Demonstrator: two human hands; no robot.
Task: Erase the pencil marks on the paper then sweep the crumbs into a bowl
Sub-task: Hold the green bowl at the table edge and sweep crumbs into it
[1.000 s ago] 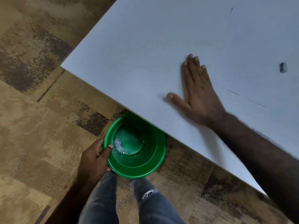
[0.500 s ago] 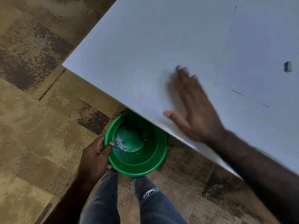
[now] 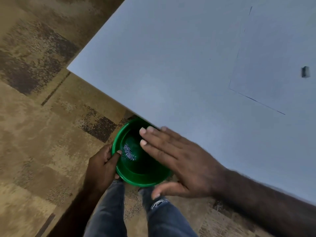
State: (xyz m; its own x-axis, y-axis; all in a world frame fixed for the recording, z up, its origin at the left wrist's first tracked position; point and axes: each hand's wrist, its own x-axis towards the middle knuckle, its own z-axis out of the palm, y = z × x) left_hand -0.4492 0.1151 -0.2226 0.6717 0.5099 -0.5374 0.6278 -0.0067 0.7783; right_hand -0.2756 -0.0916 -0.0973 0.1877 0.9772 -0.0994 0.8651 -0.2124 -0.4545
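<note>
A green bowl hangs just below the table's near edge, with a small heap of grey eraser crumbs inside. My left hand grips the bowl's left rim, thumb hooked over it. My right hand is flat with straight fingers, reaching off the table edge over the bowl and hiding its right side. A sheet of paper lies on the white table at the upper right, with faint pencil lines along its edges. A small dark eraser rests on the paper.
Brown patterned carpet covers the floor to the left and below. My legs in blue jeans stand under the bowl. The table corner juts out at the left.
My right hand has swept from the middle of the table toward me, past the edge and over the bowl. My left hand keeps holding the bowl in the same place.
</note>
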